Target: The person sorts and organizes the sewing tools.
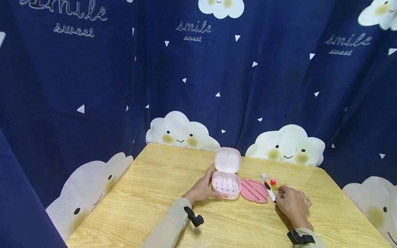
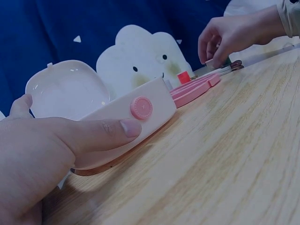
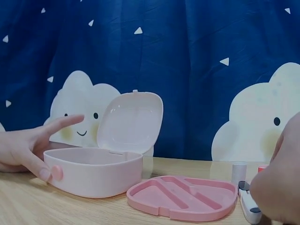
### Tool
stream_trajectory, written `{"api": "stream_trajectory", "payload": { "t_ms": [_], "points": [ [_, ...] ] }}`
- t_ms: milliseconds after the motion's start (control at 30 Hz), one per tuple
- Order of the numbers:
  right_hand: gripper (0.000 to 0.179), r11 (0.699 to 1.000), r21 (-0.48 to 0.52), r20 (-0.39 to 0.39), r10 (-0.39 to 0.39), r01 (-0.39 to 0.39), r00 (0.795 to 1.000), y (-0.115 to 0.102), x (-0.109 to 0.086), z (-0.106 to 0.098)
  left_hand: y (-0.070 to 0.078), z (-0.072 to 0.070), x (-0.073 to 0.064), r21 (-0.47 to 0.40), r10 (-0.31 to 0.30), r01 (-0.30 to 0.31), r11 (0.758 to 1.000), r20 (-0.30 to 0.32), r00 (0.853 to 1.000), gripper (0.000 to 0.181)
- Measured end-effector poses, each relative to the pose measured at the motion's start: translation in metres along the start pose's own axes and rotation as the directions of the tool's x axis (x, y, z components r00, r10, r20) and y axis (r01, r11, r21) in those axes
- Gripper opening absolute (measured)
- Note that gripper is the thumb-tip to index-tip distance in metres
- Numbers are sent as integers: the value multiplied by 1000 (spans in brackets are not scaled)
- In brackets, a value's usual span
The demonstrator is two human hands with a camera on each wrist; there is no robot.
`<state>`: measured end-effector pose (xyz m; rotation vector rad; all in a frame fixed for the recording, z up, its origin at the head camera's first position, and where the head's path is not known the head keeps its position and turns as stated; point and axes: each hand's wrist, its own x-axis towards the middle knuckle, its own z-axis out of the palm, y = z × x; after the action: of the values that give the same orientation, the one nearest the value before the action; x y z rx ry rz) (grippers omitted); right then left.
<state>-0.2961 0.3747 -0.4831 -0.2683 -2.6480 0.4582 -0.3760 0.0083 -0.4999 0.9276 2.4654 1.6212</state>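
Note:
An open pale pink box (image 1: 225,186) stands on the wooden table (image 1: 155,193), its lid (image 1: 227,160) tipped up behind it. My left hand (image 1: 203,188) grips the box, thumb along the front wall (image 2: 140,112) beside a round pink button and index finger at the far side. A darker pink grooved tray (image 1: 253,190) lies just right of the box. My right hand (image 1: 289,203) rests right of the tray with curled fingers pinching a small pale object (image 1: 280,193), too small to name, beside a white pen (image 1: 270,193) with a black tip.
A small grey cap (image 1: 263,177), a red cap (image 1: 273,181) and a yellow-green piece (image 1: 274,187) sit behind the pen. A dark blue curtain with white clouds (image 1: 198,86) closes in the table at the back and both sides.

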Motion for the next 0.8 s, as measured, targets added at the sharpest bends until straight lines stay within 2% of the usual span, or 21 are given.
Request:
{"api": "stream_trajectory", "payload": {
  "t_ms": [333, 800],
  "points": [
    [22, 999, 23, -105, -31, 33, 994, -4, -1, -2, -2, 1, 1, 13, -27, 27, 1000, 2, 1000, 139],
    [19, 990, 66, -155, -114, 125, 981, -24, 1, 6, -2, 0, 1, 16, -29, 29, 999, 2, 1000, 141]
  ]
}}
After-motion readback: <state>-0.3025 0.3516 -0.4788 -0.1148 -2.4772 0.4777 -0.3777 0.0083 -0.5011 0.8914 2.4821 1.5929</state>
